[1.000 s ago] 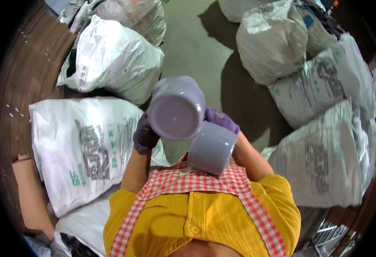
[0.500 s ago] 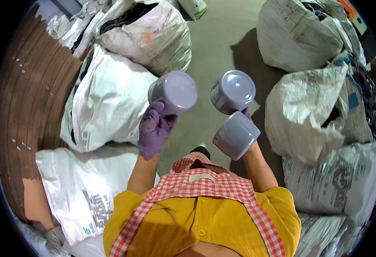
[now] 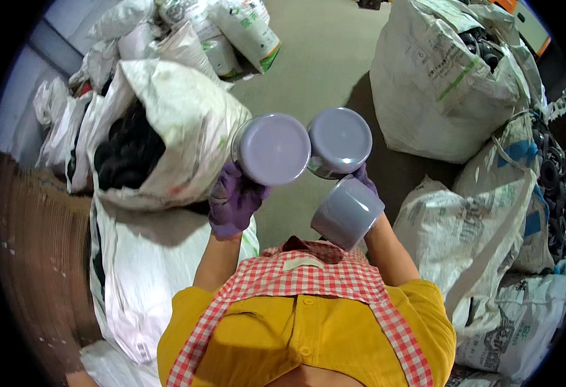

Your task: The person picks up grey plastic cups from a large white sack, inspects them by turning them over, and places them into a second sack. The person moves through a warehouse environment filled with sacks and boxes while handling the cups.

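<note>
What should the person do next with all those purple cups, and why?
Probably lower the right hand and set one of its two cups down. That hand grips two at once, the upper cup and the lower cup, a crowded hold. The left hand holds just one cup, which nearly touches the upper one. An open sack sits close on the left.

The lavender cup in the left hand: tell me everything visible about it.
The lavender cup looks like smooth, glossy plastic, round, shown flat end toward the camera, with a little side wall visible at its left. The purple-gloved left hand grips it from below, raised over the floor. Its right edge meets or overlaps a second lavender cup.
</note>
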Demonstrator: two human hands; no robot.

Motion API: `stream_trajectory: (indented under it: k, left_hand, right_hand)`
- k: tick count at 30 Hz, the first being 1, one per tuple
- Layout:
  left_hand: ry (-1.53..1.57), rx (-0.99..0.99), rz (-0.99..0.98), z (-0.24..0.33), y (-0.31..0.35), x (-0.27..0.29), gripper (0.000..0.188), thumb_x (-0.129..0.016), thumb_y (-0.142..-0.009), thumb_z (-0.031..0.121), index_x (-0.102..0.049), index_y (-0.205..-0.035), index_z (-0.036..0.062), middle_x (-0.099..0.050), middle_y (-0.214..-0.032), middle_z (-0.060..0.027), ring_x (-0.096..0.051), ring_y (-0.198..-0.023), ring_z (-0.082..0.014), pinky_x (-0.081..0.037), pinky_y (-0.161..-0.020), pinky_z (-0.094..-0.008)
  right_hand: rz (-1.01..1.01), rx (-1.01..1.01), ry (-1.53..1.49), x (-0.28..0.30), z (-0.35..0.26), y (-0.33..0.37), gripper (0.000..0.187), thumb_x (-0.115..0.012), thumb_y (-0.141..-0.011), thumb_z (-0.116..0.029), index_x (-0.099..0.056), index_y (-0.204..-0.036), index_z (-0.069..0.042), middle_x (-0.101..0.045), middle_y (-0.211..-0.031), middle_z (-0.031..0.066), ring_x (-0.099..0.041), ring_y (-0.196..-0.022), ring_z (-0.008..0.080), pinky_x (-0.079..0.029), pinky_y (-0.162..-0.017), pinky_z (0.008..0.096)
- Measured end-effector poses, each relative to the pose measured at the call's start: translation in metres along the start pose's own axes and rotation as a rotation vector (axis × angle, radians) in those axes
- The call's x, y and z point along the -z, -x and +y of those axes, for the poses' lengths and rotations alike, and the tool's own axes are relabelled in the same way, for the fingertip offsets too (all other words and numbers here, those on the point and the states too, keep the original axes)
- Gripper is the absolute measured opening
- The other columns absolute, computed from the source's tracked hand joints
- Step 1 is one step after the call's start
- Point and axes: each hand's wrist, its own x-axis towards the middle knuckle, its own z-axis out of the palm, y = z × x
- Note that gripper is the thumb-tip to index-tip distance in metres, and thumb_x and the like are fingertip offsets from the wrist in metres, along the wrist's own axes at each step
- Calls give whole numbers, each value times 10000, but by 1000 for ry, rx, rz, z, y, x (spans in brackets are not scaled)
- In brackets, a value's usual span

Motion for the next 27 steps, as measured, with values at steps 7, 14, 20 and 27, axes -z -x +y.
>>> stream_trajectory:
  k: [7,14,20,27]
  left_hand:
    - [27,-39,-86,-8,-219,7,236,-506,-847,347,-551,-939,134,-572,-1006,-69,-547,-858,-241,-475,-667,-358]
    - [-105,-178,-129,2,-444,-5,282,-513,-828,400,-559,-954,152,-560,-1048,-53,-527,-950,-247,-465,-759,-418]
    - [133,-23,50,1,-597,-37,163,-566,-781,314,-575,-840,163,-565,-1068,-40,-504,-995,-257,-405,-810,-437]
    - [-72,-79,230,-17,-825,-53,141,-503,-750,306,-552,-790,180,-593,-827,-26,-523,-649,-223,-381,-479,-352]
  right_hand:
    - [18,-36,-1,55,-115,-176,283,-419,-916,-258,-492,-1151,-119,-571,-867,43,-544,-752,152,-464,-681,285]
    - [-138,5,21,68,-255,-360,415,-431,-899,-352,-462,-1172,-42,-582,-988,88,-573,-830,187,-477,-734,324]
    - [8,179,718,79,-355,-490,349,-444,-872,-47,-438,-1211,-133,-546,-808,-8,-527,-642,76,-462,-548,240]
    - [57,105,574,149,-479,-652,359,-576,-831,-266,-509,-1103,-40,-583,-898,35,-562,-754,123,-479,-662,267]
